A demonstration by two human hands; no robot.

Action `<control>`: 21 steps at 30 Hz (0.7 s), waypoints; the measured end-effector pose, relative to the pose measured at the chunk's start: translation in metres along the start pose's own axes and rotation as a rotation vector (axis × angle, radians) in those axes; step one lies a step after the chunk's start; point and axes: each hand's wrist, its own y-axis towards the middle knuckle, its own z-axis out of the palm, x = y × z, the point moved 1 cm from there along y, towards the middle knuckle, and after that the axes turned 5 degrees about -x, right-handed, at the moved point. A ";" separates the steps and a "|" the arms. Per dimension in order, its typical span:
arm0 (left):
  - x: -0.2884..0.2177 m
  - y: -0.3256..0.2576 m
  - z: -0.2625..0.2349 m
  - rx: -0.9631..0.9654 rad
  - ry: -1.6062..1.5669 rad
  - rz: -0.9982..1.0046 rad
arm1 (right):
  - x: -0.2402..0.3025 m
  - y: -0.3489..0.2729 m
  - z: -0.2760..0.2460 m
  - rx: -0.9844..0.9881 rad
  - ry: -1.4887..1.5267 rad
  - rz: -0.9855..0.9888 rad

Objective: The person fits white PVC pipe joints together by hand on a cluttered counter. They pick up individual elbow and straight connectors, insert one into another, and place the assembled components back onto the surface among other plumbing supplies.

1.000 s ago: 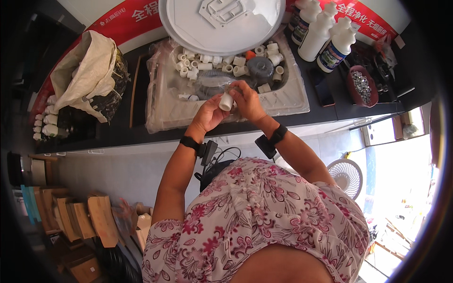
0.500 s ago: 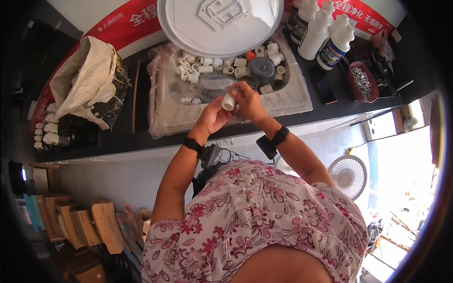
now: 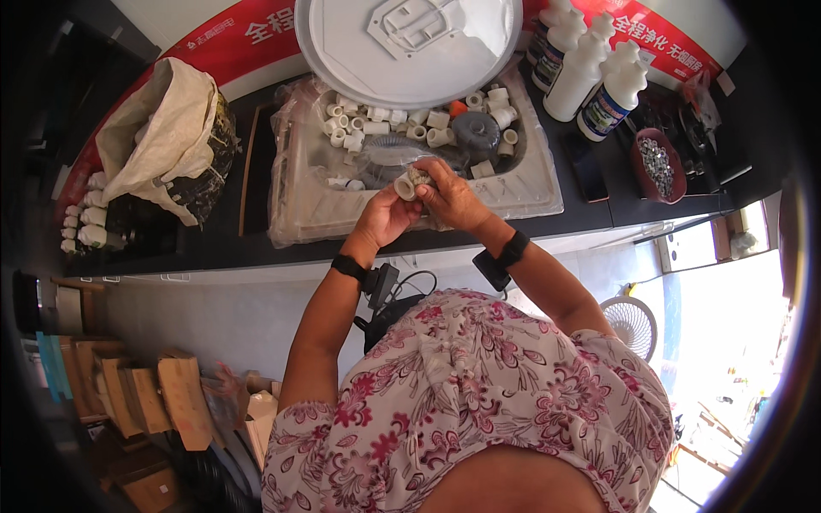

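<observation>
Left hand [image 3: 380, 220] and right hand [image 3: 451, 197], fingers curled nearly closed, are both gripping a white pipe fitting [image 3: 404, 186] above the near rim of a plastic-wrapped sink [image 3: 301, 214]; pinching opposite sides should prevent slipping. Loose fittings [image 3: 375, 128] are lying beyond.

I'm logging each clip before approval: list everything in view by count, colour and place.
Counter: one, black, across top
Sink: one, pale, plastic-wrapped, on counter
Pipe fitting: one, white, held, centre
Loose fittings: many, mostly white, in sink
Round part: one, grey, in sink
Large lid: one, light grey, sink's back
Flat slab: one, black, right
Bottles: several, white, right rear
Bowl: one, red, right, holding metal pieces
Sack: one, mostly beige, left
Banner: count unclear, red, behind counter
Boxes: several, brown, lower left
Fan: one, pale, lower right
Shirt: one, floral, bottom
Wrist straps: two, black, both wrists
Left hand, right hand: both on pipe fitting
</observation>
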 end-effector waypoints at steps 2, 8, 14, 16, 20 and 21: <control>0.000 -0.005 0.003 0.047 0.051 -0.016 | -0.004 -0.001 0.002 0.004 0.014 0.069; -0.003 0.000 0.002 -0.006 0.101 -0.026 | -0.004 0.009 0.004 -0.094 0.058 0.388; -0.006 0.003 0.000 -0.017 0.058 -0.061 | 0.011 0.009 -0.001 -0.026 -0.294 -0.056; -0.002 0.004 0.000 -0.063 0.062 -0.062 | 0.016 0.005 -0.002 0.009 -0.352 -0.071; 0.003 0.006 0.001 -0.063 0.102 -0.059 | 0.001 -0.004 0.001 0.026 -0.367 0.005; 0.004 0.007 -0.008 -0.064 0.074 -0.100 | -0.006 -0.004 0.007 -0.010 -0.358 0.055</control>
